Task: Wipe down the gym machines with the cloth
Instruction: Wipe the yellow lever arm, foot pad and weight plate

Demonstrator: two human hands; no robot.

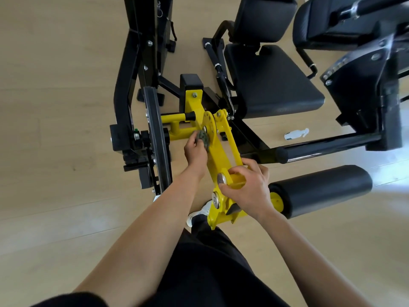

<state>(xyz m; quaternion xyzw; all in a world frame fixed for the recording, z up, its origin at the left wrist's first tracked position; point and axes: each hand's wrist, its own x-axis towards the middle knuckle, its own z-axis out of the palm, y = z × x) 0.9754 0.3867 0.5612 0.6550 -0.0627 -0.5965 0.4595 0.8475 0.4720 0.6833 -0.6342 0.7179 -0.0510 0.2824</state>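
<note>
— Biggest first?
— Pale wood floor (pixel 55 63) all round; on it, from nine to three o'clock, a black-framed leg-extension machine (pixel 124 85).
— On the machine?
— Black seat pad (pixel 272 85) between one and two o'clock, foam roller pad (pixel 321 187) toward four, yellow lever arm (pixel 221 156) slanting through the centre.
— And the hands?
— Right hand (pixel 247 187) near centre toward four, fingers curled round the yellow crossbar (pixel 238 181) at the lever arm's lower end. Left hand (pixel 195 151) at dead centre, fingers bunched, gripping the cloth (pixel 203 137).
— Where exactly, the cloth?
— Pressed against the yellow disc (pixel 209 125) at the lever arm's pivot, a touch toward twelve from centre.
— Anything smaller?
— White spray bottle (pixel 295 134) lying on the floor at three o'clock, apart from both hands.
</note>
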